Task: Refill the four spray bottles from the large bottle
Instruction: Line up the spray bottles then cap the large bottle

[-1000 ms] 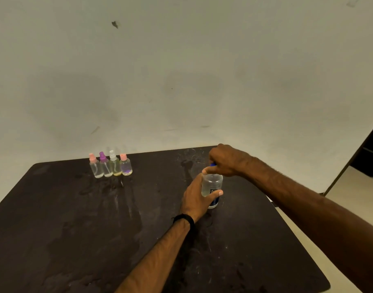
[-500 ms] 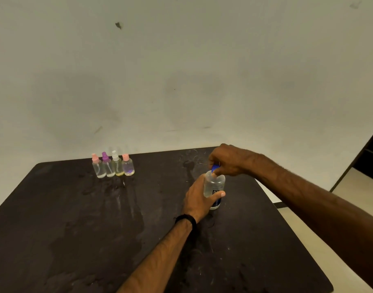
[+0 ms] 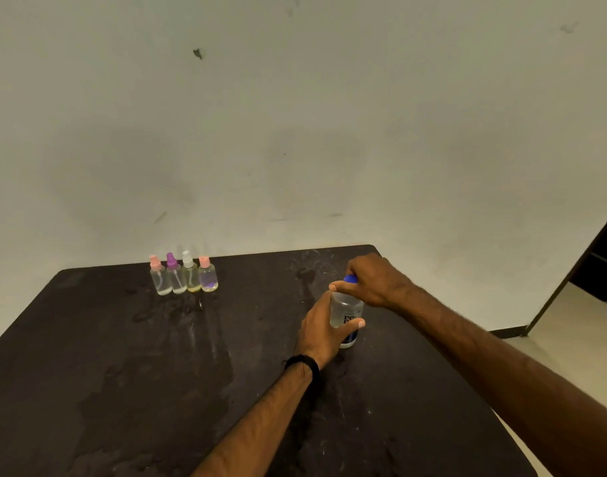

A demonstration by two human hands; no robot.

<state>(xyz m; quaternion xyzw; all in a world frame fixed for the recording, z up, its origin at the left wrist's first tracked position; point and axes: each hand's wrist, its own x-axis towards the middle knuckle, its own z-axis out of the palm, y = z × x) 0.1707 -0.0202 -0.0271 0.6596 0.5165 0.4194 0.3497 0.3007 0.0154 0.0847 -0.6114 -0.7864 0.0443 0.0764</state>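
Dark table (image 3: 88,373) — left hand (image 3: 321,330) grips large bottle (image 3: 346,309), right hand (image 3: 374,282) pinches cap (image 3: 350,279).

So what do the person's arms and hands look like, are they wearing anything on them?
Both forearms are bare, with no sleeves or gloves in view. The left hand has a thin black band round its wrist. The right hand shows no ring, watch or band from this view.

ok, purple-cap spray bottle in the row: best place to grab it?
Pinch the purple-cap spray bottle at its cap and neck, from above. It stands upright, with neighbours tight on both sides, so the body's sides look blocked; only the top is clear.
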